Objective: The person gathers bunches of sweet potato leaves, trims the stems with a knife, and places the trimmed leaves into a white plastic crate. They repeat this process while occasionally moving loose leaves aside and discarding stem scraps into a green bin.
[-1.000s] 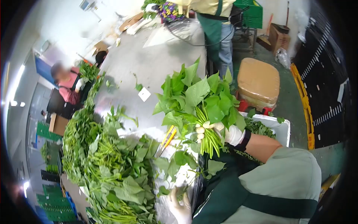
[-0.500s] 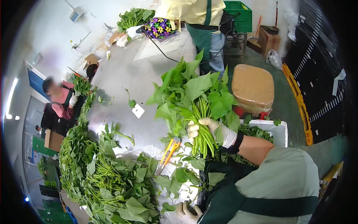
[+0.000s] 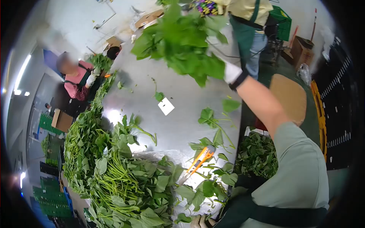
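We hold a green leafy bunch in our white-gloved right hand, upper centre, over the grey metal worktop; what our left hand holds, bottom centre, we cannot tell.

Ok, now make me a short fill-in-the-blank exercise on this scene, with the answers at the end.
1. The right hand holds a bunch whose leaves are ___.
2. The wristband on that same arm is ___.
3. The left hand shows only at the picture's ___ edge.
4. On the table lies a cutter whose handle is mostly ___.

Missing words: green; black; bottom; orange.
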A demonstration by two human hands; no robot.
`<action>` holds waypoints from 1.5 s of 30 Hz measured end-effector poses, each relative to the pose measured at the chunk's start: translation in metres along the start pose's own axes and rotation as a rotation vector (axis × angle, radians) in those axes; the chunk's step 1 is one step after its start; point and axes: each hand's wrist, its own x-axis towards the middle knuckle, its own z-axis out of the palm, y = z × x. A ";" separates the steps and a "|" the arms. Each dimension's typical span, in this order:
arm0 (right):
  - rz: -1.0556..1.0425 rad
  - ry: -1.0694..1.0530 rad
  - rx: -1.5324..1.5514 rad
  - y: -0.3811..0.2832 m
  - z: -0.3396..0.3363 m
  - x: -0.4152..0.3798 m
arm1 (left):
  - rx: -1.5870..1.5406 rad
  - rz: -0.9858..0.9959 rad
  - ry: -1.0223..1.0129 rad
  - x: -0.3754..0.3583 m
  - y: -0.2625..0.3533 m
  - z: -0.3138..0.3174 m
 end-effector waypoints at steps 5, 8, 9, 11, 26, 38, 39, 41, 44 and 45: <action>0.096 0.036 -0.643 0.046 0.069 0.088 | 0.010 -0.030 0.007 0.007 0.000 0.002; 0.362 -0.179 -0.919 0.088 0.089 0.071 | 0.002 -0.031 -0.005 0.014 -0.003 0.000; 0.347 -0.169 -0.952 0.092 0.091 0.061 | 0.003 -0.032 -0.010 0.015 -0.004 -0.001; 0.345 -0.260 -0.828 0.099 0.081 0.060 | 0.001 -0.037 -0.009 0.016 -0.004 -0.002; -0.132 -0.685 -0.420 -0.041 0.040 -0.236 | -0.015 -0.124 0.053 -0.019 0.001 0.005; -0.433 -0.597 -0.437 -0.072 0.086 -0.284 | -0.095 -0.235 0.053 -0.011 0.015 -0.008; -0.390 -0.587 -0.363 -0.070 0.086 -0.287 | -0.100 -0.254 0.112 0.001 0.025 -0.016; -0.353 -0.577 -0.287 -0.073 0.088 -0.287 | -0.100 -0.247 0.090 0.025 0.030 -0.022; -0.353 -0.567 -0.285 -0.078 0.081 -0.297 | 0.058 -0.315 -0.102 0.058 0.042 -0.010; -0.354 -0.576 -0.287 -0.081 0.077 -0.302 | 0.021 -0.343 -0.164 0.061 0.042 0.003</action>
